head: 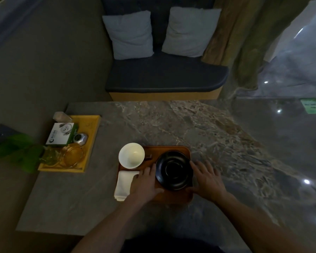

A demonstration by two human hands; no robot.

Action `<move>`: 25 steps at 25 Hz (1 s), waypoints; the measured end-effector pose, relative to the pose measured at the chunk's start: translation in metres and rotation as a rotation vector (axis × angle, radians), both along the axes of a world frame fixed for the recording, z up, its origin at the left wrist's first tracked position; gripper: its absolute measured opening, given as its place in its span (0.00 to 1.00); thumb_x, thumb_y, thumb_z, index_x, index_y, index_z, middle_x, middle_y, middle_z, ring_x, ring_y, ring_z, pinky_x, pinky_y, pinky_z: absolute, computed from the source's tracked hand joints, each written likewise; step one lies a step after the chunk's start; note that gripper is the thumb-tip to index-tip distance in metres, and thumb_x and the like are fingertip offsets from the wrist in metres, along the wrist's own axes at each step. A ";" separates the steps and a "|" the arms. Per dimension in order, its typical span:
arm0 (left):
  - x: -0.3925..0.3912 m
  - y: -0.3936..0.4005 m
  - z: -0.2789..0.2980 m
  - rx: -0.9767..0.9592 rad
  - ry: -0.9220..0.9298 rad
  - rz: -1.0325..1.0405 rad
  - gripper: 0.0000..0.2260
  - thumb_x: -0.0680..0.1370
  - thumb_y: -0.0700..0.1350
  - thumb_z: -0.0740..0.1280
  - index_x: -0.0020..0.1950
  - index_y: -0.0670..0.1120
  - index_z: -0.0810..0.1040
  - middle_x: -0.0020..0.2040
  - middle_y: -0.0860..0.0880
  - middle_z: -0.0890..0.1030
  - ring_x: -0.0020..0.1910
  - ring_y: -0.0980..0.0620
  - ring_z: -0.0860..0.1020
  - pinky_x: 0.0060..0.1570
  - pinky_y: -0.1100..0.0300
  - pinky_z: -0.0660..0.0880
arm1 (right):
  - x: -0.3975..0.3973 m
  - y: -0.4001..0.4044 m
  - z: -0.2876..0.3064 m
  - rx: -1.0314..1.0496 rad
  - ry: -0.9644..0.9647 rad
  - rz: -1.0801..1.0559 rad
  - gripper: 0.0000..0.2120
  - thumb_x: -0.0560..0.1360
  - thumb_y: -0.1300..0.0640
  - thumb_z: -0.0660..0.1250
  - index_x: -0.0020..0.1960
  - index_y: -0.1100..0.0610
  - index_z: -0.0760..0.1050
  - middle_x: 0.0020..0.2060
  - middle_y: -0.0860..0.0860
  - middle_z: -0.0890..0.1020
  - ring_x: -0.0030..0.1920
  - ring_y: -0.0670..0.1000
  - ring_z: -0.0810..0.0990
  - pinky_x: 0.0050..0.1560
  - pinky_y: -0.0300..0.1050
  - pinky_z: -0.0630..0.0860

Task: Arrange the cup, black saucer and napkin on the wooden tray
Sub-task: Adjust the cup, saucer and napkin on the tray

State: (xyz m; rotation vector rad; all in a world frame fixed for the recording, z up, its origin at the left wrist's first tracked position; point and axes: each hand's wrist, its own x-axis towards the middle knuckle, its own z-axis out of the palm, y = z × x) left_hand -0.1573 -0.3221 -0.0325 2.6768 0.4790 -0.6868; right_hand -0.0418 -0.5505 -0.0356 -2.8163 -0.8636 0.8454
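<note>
cup (131,155) 1 | black saucer (174,170) 1 | napkin (124,185) 1 | wooden tray (171,197) 1 | pillows (130,34) 2 | hands (146,183) 2

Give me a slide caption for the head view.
Both hands flank black saucer on wooden tray.

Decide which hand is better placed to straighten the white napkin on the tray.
Probably the left hand: it already lies at the napkin, while the right hand sits beyond the black saucer.

Bare table (199,128) beyond wooden tray (164,149)
</note>
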 end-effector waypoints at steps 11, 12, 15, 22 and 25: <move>-0.007 -0.011 -0.018 0.030 -0.105 0.135 0.47 0.70 0.68 0.67 0.79 0.52 0.46 0.76 0.49 0.60 0.75 0.46 0.58 0.74 0.42 0.55 | -0.002 -0.002 -0.022 0.085 0.050 -0.110 0.53 0.64 0.23 0.61 0.76 0.39 0.34 0.80 0.49 0.48 0.78 0.59 0.43 0.75 0.63 0.49; -0.007 -0.011 -0.018 0.031 -0.109 0.134 0.47 0.70 0.68 0.67 0.79 0.53 0.46 0.76 0.49 0.60 0.75 0.46 0.58 0.74 0.43 0.55 | -0.002 -0.002 -0.022 0.091 0.054 -0.112 0.53 0.64 0.24 0.62 0.76 0.39 0.34 0.80 0.49 0.48 0.78 0.59 0.43 0.75 0.63 0.50; -0.008 -0.009 -0.021 0.021 -0.108 0.143 0.47 0.69 0.68 0.67 0.79 0.54 0.47 0.76 0.49 0.61 0.75 0.46 0.58 0.74 0.44 0.56 | -0.003 -0.004 -0.020 0.106 0.057 -0.125 0.52 0.66 0.26 0.63 0.76 0.38 0.35 0.80 0.49 0.49 0.78 0.58 0.44 0.75 0.61 0.51; -0.012 -0.005 -0.024 0.002 -0.112 0.157 0.46 0.68 0.68 0.68 0.78 0.56 0.48 0.76 0.50 0.61 0.75 0.46 0.56 0.73 0.44 0.56 | -0.013 -0.003 -0.018 0.137 0.065 -0.181 0.50 0.66 0.27 0.64 0.76 0.37 0.38 0.79 0.50 0.51 0.78 0.58 0.46 0.75 0.61 0.49; -0.014 -0.003 -0.024 -0.001 -0.111 0.161 0.46 0.68 0.67 0.69 0.79 0.56 0.48 0.76 0.50 0.60 0.75 0.46 0.56 0.73 0.44 0.56 | -0.016 -0.003 -0.024 0.140 0.062 -0.192 0.50 0.65 0.26 0.64 0.76 0.35 0.38 0.79 0.50 0.52 0.78 0.58 0.47 0.75 0.62 0.49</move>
